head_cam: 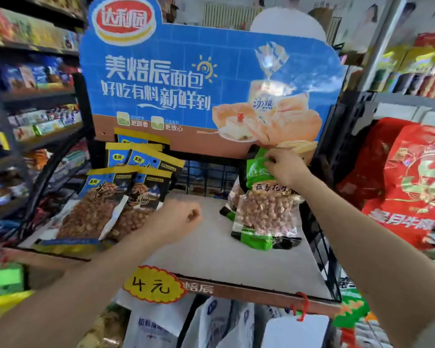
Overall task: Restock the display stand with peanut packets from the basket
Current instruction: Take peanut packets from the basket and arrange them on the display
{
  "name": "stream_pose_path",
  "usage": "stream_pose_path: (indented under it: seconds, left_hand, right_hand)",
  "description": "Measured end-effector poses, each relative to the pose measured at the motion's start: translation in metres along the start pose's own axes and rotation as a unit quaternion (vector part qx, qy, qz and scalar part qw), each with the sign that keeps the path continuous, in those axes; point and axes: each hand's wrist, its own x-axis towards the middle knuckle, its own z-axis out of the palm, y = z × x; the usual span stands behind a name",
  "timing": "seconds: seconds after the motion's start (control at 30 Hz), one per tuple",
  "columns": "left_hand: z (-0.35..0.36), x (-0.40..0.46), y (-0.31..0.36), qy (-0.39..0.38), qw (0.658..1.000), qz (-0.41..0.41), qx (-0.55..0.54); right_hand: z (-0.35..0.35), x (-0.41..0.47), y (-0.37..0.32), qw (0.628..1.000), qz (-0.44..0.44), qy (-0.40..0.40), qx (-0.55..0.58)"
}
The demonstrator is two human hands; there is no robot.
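A green-topped peanut packet [266, 209] stands upright at the right side of the display stand's grey shelf [226, 252]. My right hand [285, 168] pinches its top edge. Another green packet [232, 199] leans behind it, mostly hidden. Several blue-and-yellow peanut packets [103, 204] lie stacked at the shelf's left. My left hand [176, 217] hovers over the middle of the shelf beside them, fingers curled, holding nothing. The basket is barely in view: a yellow edge [0, 307] shows at the lower left.
A blue cardboard header [201, 79] rises behind the shelf, with black wire mesh [206, 177] at its back. A yellow price tag [153, 285] hangs on the front edge. Red bags [412, 182] hang at the right. Stocked store shelves [30, 116] line the left. White plastic bags [216, 325] hang below.
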Motion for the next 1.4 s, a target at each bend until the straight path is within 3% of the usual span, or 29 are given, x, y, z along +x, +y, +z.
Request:
stream_pose_path:
  seconds: [0.13,0.27,0.43,0.6,0.8,0.9,0.97,1.2,1.3,1.4]
  left_hand:
    - [0.000,-0.006,0.005,-0.007,0.990,0.031,0.134]
    - [-0.002,-0.014,0.005,0.012,0.966,0.105,0.235]
    - [-0.011,-0.035,0.023,0.040,0.964,0.201,0.167]
    - [0.001,-0.075,0.041,0.082,0.927,0.363,0.037]
    - [0.071,-0.137,0.088,-0.080,0.877,0.468,-0.077]
    - [0.123,-0.179,0.118,-0.148,0.844,0.510,-0.077]
    - [0.161,-0.207,0.140,-0.236,0.828,0.507,-0.039]
    - [0.278,-0.305,0.226,-0.446,0.724,0.520,0.084]
    - [0.324,-0.342,0.267,-0.510,0.700,0.492,0.087]
    - [0.382,-0.379,0.316,-0.563,0.700,0.432,0.082]
  right_hand:
    - [0.033,0.000,0.003,0.986,0.014,0.104,-0.126]
    - [0.038,-0.028,0.000,0.976,-0.023,0.185,-0.109]
    - [0.032,-0.107,-0.016,0.979,-0.077,0.188,-0.027]
    - [0.039,-0.222,-0.040,0.979,0.017,0.203,0.004]
    - [0.065,-0.370,-0.036,0.956,0.239,0.173,-0.006]
    - [0.087,-0.446,-0.023,0.936,0.336,0.105,-0.005]
    - [0.100,-0.495,-0.014,0.915,0.398,0.068,0.007]
    - [0.134,-0.694,0.028,0.779,0.622,-0.017,0.071]
    - [0.133,-0.765,0.051,0.716,0.691,-0.032,0.089]
    - [0.140,-0.833,0.086,0.684,0.721,-0.043,0.100]
